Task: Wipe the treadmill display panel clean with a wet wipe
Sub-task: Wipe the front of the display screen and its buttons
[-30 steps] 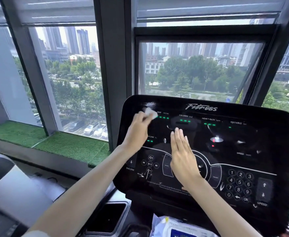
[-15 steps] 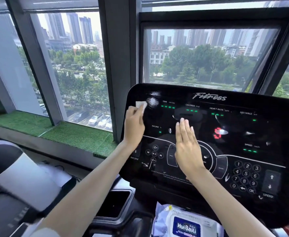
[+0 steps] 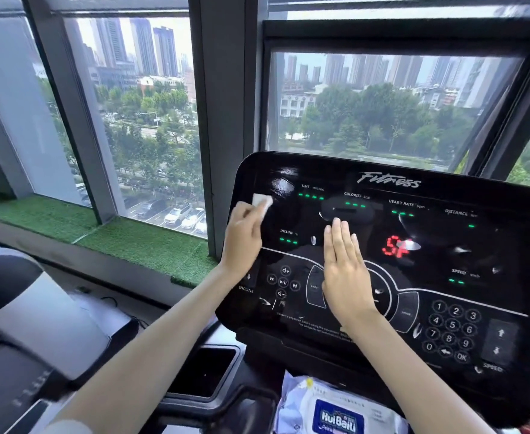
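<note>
We see the left hand (image 3: 241,236) gripping a folded white wipe (image 3: 262,203) and pressing it on the panel (image 3: 445,242) at its upper-left corner, just left of the "TIME min:sec" readout. There is a wet streak on the glass just above and right of the wipe. The right hand (image 3: 346,277) lies flat on the panel centre with fingers straight and together, holding nothing, its fingertips just under "CALORIES". We read the panel brand as "Fitness". Other labels are "HEART RATE", "DISTANCE", "INCLINE %" and "SPEED", with green dashes under them. The red characters mid-panel look like "SF", but glare partly covers them. At lower right sits a keypad with 0–9 and "OK", and up/down arrows marked "SPEED". At lower left are media buttons and "INCLINE". Below the panel lies a wipe pack (image 3: 335,413) labelled "HuiBaiLi", and a cup holder (image 3: 209,375) sits left of it.
</note>
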The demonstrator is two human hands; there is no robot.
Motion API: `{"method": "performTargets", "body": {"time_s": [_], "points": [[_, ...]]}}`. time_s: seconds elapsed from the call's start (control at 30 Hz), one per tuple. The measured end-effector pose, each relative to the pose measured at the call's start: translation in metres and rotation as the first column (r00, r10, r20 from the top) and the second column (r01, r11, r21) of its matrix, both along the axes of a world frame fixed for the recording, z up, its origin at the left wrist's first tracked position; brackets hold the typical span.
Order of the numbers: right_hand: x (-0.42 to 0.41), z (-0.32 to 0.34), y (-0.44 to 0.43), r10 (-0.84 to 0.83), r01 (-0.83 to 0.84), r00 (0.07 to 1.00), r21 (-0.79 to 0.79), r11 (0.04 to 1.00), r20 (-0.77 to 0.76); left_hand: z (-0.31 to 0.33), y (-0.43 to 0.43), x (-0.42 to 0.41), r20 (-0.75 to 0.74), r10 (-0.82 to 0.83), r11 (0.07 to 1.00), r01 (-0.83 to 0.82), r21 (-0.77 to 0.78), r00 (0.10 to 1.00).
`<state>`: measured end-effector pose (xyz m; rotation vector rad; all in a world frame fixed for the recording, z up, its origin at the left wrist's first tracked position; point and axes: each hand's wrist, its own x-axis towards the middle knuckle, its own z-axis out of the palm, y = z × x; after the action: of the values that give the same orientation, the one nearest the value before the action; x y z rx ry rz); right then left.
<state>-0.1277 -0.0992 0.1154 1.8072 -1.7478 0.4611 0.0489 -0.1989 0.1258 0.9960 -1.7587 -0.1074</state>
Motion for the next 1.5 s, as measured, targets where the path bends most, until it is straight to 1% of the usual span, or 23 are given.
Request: {"method": "performTargets", "body": {"time_s": [0.07,0.13,0.2,0.27,0.33,0.4,0.47,0.5,0.57,0.6,0.63,0.67,0.77,0.8,0.9,0.93,1.07,1.1,1.2,1.23,1.37,1.4,1.5], "points": [[0.001,0.000,0.000,-0.002,0.002,1.000,-0.004,1.000,0.007,0.005,0.005,-0.008,-0.031,0.063,0.997,-0.062,0.037,0.998],[0.000,0.000,0.000,-0.001,0.001,1.000,0.003,1.000,-0.004,0.001,0.013,-0.015,0.213,-0.104,0.990,0.123,-0.076,0.971],[-0.001,0.000,0.000,0.002,-0.002,1.000,-0.001,1.000,-0.008,0.007,0.006,-0.007,0.301,-0.177,0.966,0.224,-0.129,0.937],[0.000,0.000,0.000,0.000,0.000,1.000,0.004,1.000,0.002,0.018,-0.010,-0.003,0.051,-0.015,0.999,0.017,-0.037,0.999],[0.001,0.000,0.000,-0.003,0.002,1.000,0.014,1.000,0.015,0.027,-0.007,-0.013,-0.126,0.132,0.989,-0.122,0.083,0.983],[0.000,0.001,0.001,0.006,-0.006,1.000,0.016,1.000,0.017,0.023,0.007,-0.033,0.088,0.002,0.999,0.002,-0.051,0.996],[-0.002,0.003,0.002,0.014,-0.014,1.000,0.013,1.000,0.007,0.013,0.014,-0.039,0.349,-0.203,0.960,0.256,-0.111,0.915],[-0.002,0.004,0.003,0.016,-0.016,1.000,0.014,1.000,0.002,0.017,0.010,-0.035,0.380,-0.215,0.954,0.277,-0.115,0.900],[-0.001,0.005,0.003,0.009,-0.008,1.000,0.030,1.000,-0.004,0.027,-0.006,-0.032,0.145,-0.078,0.991,0.093,-0.101,0.986],[-0.001,0.005,0.003,0.000,0.001,1.000,0.036,0.999,-0.006,0.033,-0.006,-0.034,-0.025,0.042,0.999,-0.043,-0.016,0.999],[0.000,0.005,0.003,-0.008,0.008,1.000,0.040,0.999,-0.006,0.037,-0.004,-0.038,-0.091,0.111,0.993,-0.107,0.048,0.990],[0.000,0.005,0.003,-0.010,0.010,1.000,0.043,0.999,-0.002,0.039,0.001,-0.046,-0.043,0.101,0.995,-0.100,0.027,0.994],[-0.001,0.006,0.004,0.016,-0.016,1.000,0.033,0.999,0.022,0.025,0.009,-0.054,0.330,-0.172,0.964,0.228,-0.140,0.928],[-0.002,0.006,0.004,0.025,-0.026,0.999,0.022,0.999,0.032,0.028,0.004,-0.048,0.347,-0.194,0.959,0.253,-0.132,0.917],[-0.002,0.007,0.005,0.053,-0.053,0.996,0.001,0.999,0.066,0.038,-0.009,-0.043,-0.043,0.037,0.999,-0.038,-0.018,0.998],[-0.003,0.007,0.005,0.058,-0.058,0.996,-0.004,0.998,0.072,0.041,-0.005,-0.047,-0.089,0.079,0.997,-0.078,0.007,0.993],[-0.007,0.010,0.008,0.095,-0.095,0.994,0.009,0.995,0.062,0.031,0.007,-0.060,0.315,-0.209,0.944,0.275,-0.183,0.926],[-0.008,0.012,0.008,0.103,-0.104,0.993,0.014,0.994,0.063,0.034,0.002,-0.057,0.296,-0.213,0.944,0.274,-0.185,0.931],[-0.014,0.017,0.010,0.133,-0.135,0.986,0.016,0.991,0.097,0.038,-0.004,-0.058,-0.121,0.006,0.999,-0.010,-0.032,0.993],[-0.016,0.017,0.011,0.152,-0.154,0.982,0.016,0.988,0.112,0.040,0.002,-0.065,-0.172,0.054,0.999,-0.053,0.011,0.984],[-0.026,0.017,0.021,0.145,-0.145,0.979,-0.005,0.989,0.142,0.033,0.017,-0.084,0.225,-0.216,0.950,0.258,-0.176,0.950],[-0.031,0.016,0.024,0.116,-0.115,0.978,-0.016,0.993,0.171,0.037,0.013,-0.080,0.225,-0.244,0.945,0.284,-0.165,0.943],[-0.044,0.014,0.032,0.050,-0.043,0.968,-0.031,0.999,0.246,0.045,0.005,-0.070,-0.168,-0.054,0.999,0.053,-0.010,0.984]]}}
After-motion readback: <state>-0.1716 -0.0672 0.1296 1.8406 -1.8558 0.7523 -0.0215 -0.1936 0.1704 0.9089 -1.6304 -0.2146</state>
